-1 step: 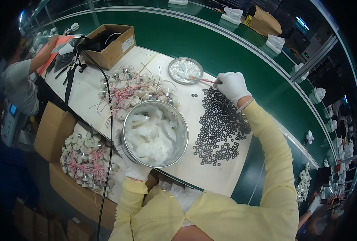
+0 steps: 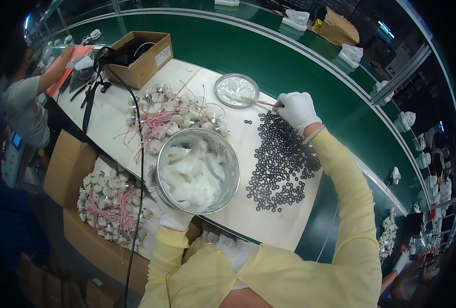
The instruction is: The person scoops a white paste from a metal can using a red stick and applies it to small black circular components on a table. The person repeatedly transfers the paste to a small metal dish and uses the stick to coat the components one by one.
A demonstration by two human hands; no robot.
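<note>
1. Left hand [image 2: 172,215], gloved, grips the near rim of the steel bowl [image 2: 222,200]; rigid, likely light.
2. Right hand [image 2: 297,109] pinches a thin brush [image 2: 258,102], light and slender, held at its handle end.
3. Brush lies left-right, tip in the small dish [image 2: 228,82] left of that hand; black washers [image 2: 284,159] just nearer on the desk [image 2: 284,226].

A white worktable [image 2: 110,118] is being bordered along its far side by a long green conveyor belt [image 2: 299,56] with pale metal rails, curving across the view. Brown cardboard boxes [image 2: 66,167] are being kept on the dark floor at the left. The surroundings are being left dim, with cool light being reflected off the belt.
</note>
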